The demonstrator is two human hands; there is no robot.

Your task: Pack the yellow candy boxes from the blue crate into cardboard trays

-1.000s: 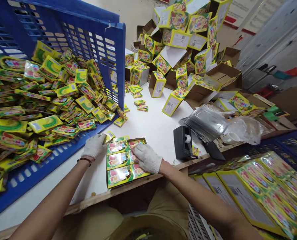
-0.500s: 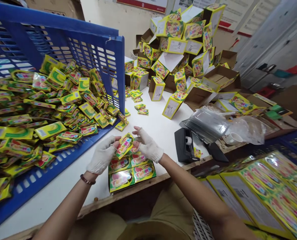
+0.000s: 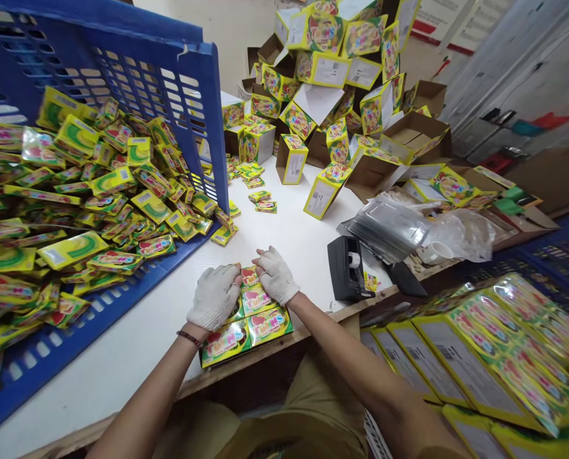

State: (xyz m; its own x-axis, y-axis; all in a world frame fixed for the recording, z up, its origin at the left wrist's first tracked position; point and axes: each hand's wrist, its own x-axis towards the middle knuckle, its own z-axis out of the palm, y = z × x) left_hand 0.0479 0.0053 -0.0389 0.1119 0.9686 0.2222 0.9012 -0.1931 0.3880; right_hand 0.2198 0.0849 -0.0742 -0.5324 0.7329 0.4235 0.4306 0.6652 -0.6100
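In front of me at the table's edge sits a shallow yellow-green carton filled with small flat printed packets (image 3: 270, 324), laid in rows. My left hand (image 3: 216, 294), in a white fingerless-tip glove, rests palm down over the left rows, fingers stretched toward the back. On the other side, my right hand (image 3: 275, 278), gloved the same way, lies with its fingers extended over the back right corner. Between the hands a packet (image 3: 249, 276) lies at the back of the rows, touched by fingertips of both. The packets under my left palm are partly hidden.
To the left a blue plastic crate (image 3: 220, 127) holds a heap of loose packets (image 3: 153, 207). A black tape dispenser (image 3: 344, 271) stands to the right, beside stacked clear plastic sheets (image 3: 390, 223). Printed boxes (image 3: 320, 185) pile up at the back; packed ones (image 3: 450, 360) stand lower right.
The packet held up between both hands has gone down onto the back of the rows. Both hands have lowered and flattened over the packets. The view has shifted slightly.
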